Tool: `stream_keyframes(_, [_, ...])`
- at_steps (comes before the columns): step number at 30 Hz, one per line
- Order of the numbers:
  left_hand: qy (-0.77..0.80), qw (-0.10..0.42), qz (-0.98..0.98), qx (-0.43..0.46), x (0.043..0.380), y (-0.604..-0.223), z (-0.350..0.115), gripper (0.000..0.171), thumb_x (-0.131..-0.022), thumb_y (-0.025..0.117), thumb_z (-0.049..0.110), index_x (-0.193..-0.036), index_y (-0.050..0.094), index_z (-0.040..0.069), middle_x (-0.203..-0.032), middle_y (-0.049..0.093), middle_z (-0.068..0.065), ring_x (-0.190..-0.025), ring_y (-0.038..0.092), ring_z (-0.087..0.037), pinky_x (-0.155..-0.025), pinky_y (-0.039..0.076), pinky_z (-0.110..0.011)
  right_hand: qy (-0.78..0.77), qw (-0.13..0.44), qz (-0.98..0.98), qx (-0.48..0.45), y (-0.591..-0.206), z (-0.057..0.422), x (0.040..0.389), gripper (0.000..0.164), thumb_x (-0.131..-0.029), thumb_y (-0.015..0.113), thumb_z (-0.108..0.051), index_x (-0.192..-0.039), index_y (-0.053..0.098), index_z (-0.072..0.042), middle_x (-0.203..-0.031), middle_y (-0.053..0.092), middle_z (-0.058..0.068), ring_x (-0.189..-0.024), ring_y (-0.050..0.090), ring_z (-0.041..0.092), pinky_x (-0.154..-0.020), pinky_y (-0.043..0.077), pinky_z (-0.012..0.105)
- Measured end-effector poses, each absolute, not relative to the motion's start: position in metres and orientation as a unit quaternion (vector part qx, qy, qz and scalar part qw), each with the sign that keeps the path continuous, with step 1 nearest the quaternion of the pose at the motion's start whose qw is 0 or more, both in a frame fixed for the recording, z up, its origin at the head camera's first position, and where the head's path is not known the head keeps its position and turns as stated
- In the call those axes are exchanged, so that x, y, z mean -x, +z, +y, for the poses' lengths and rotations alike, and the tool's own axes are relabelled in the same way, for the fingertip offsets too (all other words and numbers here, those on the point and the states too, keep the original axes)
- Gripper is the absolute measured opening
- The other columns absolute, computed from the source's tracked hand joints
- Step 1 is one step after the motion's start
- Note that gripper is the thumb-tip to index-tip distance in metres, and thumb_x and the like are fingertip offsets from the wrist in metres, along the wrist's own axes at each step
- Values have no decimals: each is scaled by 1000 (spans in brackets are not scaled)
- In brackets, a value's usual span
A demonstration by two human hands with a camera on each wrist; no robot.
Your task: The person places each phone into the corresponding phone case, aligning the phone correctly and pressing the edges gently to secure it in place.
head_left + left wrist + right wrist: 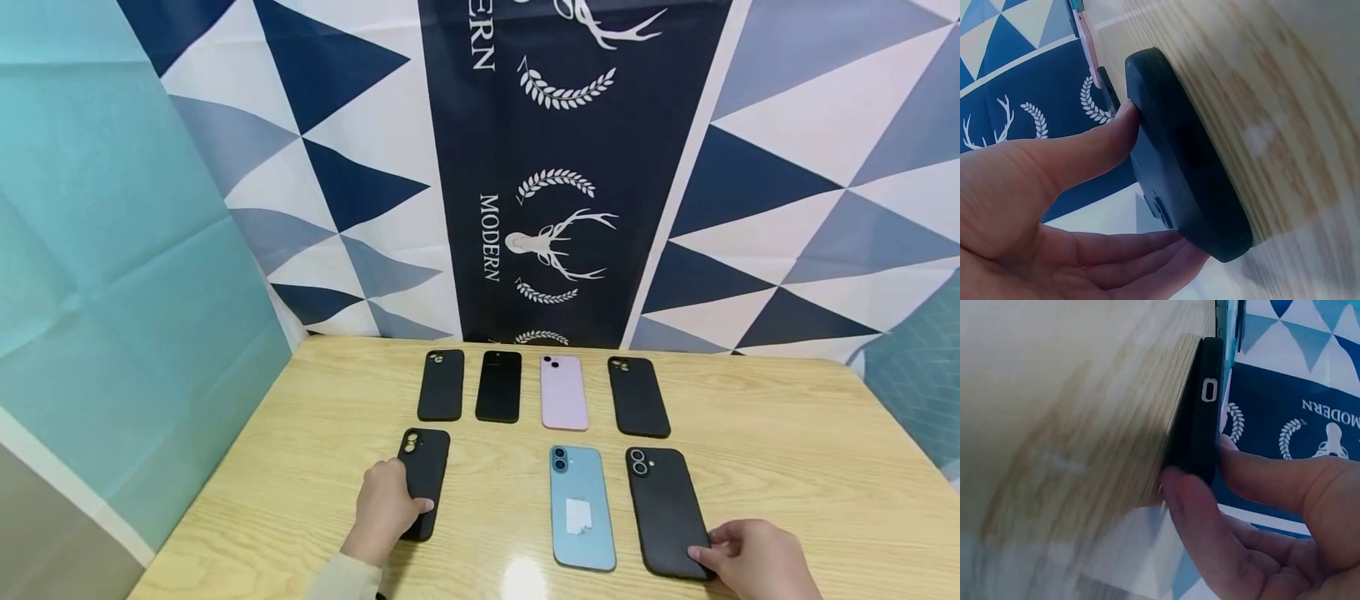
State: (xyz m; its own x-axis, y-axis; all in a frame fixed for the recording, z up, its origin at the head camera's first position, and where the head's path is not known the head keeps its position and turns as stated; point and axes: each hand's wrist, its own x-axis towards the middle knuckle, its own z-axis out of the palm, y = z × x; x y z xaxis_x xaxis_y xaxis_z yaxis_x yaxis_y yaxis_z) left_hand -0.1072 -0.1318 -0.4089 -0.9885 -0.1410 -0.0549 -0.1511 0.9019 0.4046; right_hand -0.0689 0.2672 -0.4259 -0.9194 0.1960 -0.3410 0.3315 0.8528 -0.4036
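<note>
My left hand [384, 504] holds a black phone case [427, 475] by its two long sides, thumb on one and fingers on the other. Wood colour shows through the camera cutouts of this case. In the left wrist view the case [1179, 150] stands close to the table surface. My right hand [761, 557] pinches the lower right corner of a black-cased phone [667, 508] between thumb and fingers. Its two camera lenses face up. The right wrist view shows the port opening in the end of the cased phone [1209, 406], with that corner slightly raised.
Between the hands lies a blue phone [581, 546] with a white sticker. Behind, in a row, are a black case [441, 387], a black phone [498, 387], a pink phone [564, 396] and another black case [641, 400]. A patterned cloth [375, 208] hangs behind the wooden table [322, 400].
</note>
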Motion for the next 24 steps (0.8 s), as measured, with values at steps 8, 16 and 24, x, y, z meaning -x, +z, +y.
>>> stream_keyframes(8, [205, 7, 976, 67, 109, -404, -128, 55, -66, 91, 20, -99, 62, -15, -88, 62, -23, -88, 62, -39, -76, 57, -46, -214, 145, 958, -120, -420, 272, 72, 44, -77, 82, -28, -97, 70, 9, -76, 69, 4, -70, 61, 18, -67, 53, 37])
stream_keyframes(16, [210, 40, 974, 77, 106, -400, -127, 57, -70, 88, 18, -104, 60, -18, -92, 61, -26, -91, 61, -41, -76, 58, -46, -240, 59, 967, -67, -404, 236, 78, 45, -80, 80, -24, -107, 65, 9, -72, 64, 2, -65, 56, 14, -58, 47, 30])
stream_keyframes(24, [231, 42, 969, 81, 105, -407, -123, 53, -79, 81, 22, -104, 60, -20, -92, 60, -27, -89, 59, -39, -72, 56, -47, -258, 12, 966, -14, -400, 179, 83, 52, -70, 88, -24, -102, 67, 11, -67, 63, 5, -63, 57, 14, -53, 48, 24])
